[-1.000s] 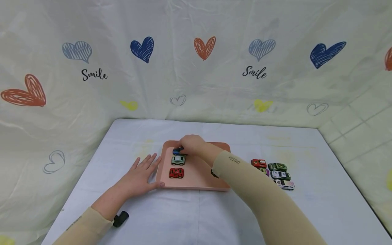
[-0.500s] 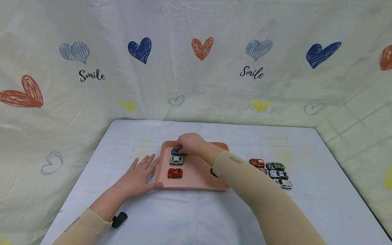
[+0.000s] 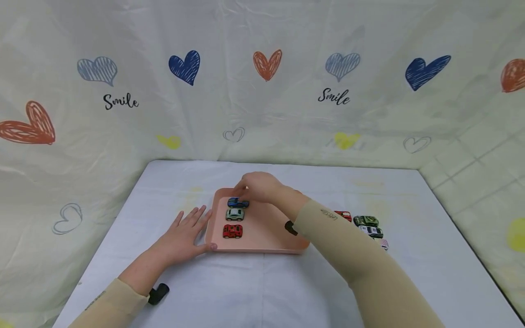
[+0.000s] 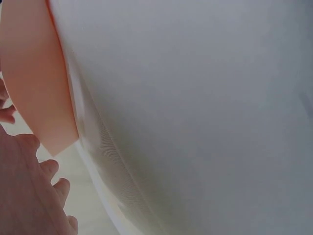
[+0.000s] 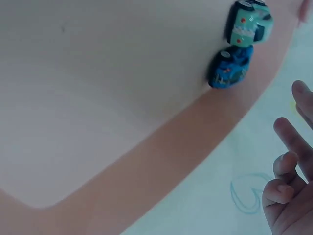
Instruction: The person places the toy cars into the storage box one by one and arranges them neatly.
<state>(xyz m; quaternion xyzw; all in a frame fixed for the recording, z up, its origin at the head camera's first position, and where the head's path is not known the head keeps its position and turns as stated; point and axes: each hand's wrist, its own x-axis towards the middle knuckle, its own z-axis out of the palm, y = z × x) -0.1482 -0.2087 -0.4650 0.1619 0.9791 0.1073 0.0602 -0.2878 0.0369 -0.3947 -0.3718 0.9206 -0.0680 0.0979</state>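
A pink tray (image 3: 262,234) holds three toy cars in a column at its left side: a blue toy car (image 3: 238,203) at the far edge, a pale green toy car (image 3: 235,214) close to it, and a red toy car (image 3: 232,231) nearer the front. My right hand (image 3: 261,187) is over the tray's far edge beside the blue car. In the right wrist view its fingers (image 5: 292,139) are loosely bent and apart from the car, holding nothing. My left hand (image 3: 183,237) lies with fingers spread along the tray's left edge, the thumb at the front corner.
Right of the tray, several toy cars stand grouped on the white-covered table (image 3: 262,291): a green camouflage one (image 3: 366,221), a white and black one (image 3: 371,231) and a red one (image 3: 343,215), partly behind my right sleeve (image 3: 348,246). A patterned sheet (image 3: 287,105) hangs behind.
My right hand has let go of the blue car and lifted slightly away from it, up and to the right. The left hand stays at the tray's edge.
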